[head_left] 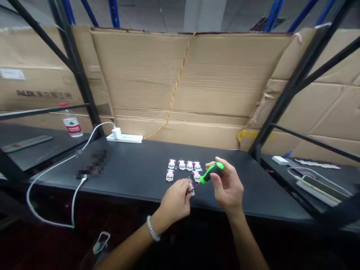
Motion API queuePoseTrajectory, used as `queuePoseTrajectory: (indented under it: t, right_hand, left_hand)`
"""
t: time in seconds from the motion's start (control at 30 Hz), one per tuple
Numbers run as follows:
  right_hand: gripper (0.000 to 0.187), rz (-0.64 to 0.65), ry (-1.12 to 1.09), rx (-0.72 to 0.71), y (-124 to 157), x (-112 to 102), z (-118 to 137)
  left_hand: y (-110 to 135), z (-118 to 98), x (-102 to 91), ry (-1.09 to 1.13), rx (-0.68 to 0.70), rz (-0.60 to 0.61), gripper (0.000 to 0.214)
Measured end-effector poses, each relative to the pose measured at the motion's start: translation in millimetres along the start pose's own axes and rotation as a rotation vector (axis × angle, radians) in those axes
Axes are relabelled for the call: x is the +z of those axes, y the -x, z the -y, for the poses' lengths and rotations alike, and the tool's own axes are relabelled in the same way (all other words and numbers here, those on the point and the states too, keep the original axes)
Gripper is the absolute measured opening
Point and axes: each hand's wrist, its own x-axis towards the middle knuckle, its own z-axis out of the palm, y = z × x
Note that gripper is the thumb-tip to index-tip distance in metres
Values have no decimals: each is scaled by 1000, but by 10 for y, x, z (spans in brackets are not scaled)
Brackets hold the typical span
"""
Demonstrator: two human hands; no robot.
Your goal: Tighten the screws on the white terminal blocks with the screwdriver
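Observation:
My right hand grips a screwdriver by its green and black handle. The shaft slants down to the left, toward my left hand. The fingers of my left hand are closed near the shaft's tip, beside a small white and purple part; the fingers partly hide where the tip meets it. Just beyond my hands, several similar small white and purple parts lie in rows on the black tabletop. One of them sits close behind the screwdriver shaft.
A white power strip with a plugged-in charger stands at the back left. Its white cable loops past the front edge. Cardboard walls the back, between dark metal posts. A water bottle stands on the left shelf.

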Motion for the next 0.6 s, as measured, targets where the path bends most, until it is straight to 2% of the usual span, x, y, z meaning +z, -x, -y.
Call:
queuePoseTrajectory:
  t: [0.23,0.47,0.6]
  right_hand:
    - [42,48,55,11,-24,-14,17]
    - [44,186,169,-144,-222,89,125]
    - [40,235,61,-59,-239,117,163]
  left_hand:
    - [-7,-16,33,-19,2,-24,20]
    - [-10,-39,41,-60,-5,-36,19]
    - [-11,-42,40,-51,-10,-31,19]
